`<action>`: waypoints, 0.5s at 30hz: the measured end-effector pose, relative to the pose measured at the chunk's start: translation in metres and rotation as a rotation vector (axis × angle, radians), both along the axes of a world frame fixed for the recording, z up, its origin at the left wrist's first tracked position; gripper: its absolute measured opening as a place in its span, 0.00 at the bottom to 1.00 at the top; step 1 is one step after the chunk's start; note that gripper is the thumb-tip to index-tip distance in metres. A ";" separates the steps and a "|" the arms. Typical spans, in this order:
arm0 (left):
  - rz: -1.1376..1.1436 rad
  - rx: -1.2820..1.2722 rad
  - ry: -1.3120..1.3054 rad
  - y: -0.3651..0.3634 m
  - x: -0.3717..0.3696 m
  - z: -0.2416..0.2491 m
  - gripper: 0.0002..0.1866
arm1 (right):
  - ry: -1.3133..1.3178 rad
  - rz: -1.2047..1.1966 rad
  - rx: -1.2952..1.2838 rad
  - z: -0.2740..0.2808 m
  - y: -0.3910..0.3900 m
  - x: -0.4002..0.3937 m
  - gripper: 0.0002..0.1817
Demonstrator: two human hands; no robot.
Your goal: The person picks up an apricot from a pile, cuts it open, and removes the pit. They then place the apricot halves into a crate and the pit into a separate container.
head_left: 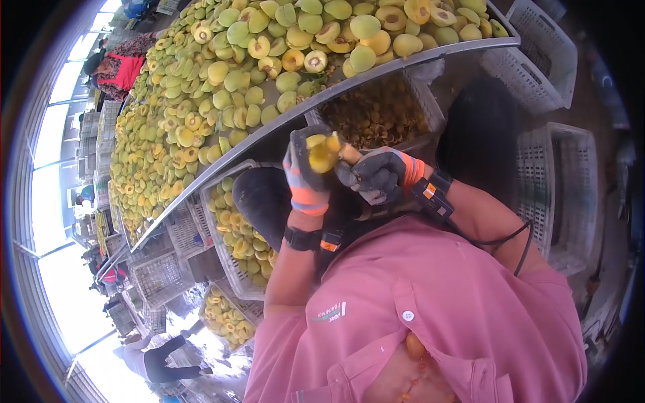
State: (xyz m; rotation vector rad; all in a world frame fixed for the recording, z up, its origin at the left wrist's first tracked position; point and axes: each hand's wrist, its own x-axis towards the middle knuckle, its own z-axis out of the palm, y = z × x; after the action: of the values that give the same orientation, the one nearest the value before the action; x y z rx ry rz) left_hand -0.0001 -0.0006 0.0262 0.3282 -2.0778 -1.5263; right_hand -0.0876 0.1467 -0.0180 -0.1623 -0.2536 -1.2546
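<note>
My left hand, in a grey glove with an orange cuff, is closed around a yellow fruit. Right beside it, my right hand, in the same kind of glove, grips a small tool with a wooden handle whose tip is against the fruit. Both hands are held just below the metal edge of a long table that is heaped with halved yellow-green fruit. Both wrists carry black bands. My pink shirt fills the lower view.
Under the table stand white plastic crates: one with brownish pits and two with fruit halves. Empty-looking crates stand at the right. Other people are at the far table end and at the lower left.
</note>
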 end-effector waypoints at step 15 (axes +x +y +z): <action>0.331 -0.830 -0.356 -0.086 -0.019 0.035 0.17 | 0.467 -0.466 0.895 -0.032 -0.022 -0.002 0.10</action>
State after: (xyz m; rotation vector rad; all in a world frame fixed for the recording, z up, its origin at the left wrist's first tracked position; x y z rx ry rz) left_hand -0.0192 -0.0868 0.0614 0.6019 -2.5536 -0.3566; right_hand -0.0894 0.1245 -0.0498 0.2759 0.7900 -1.6331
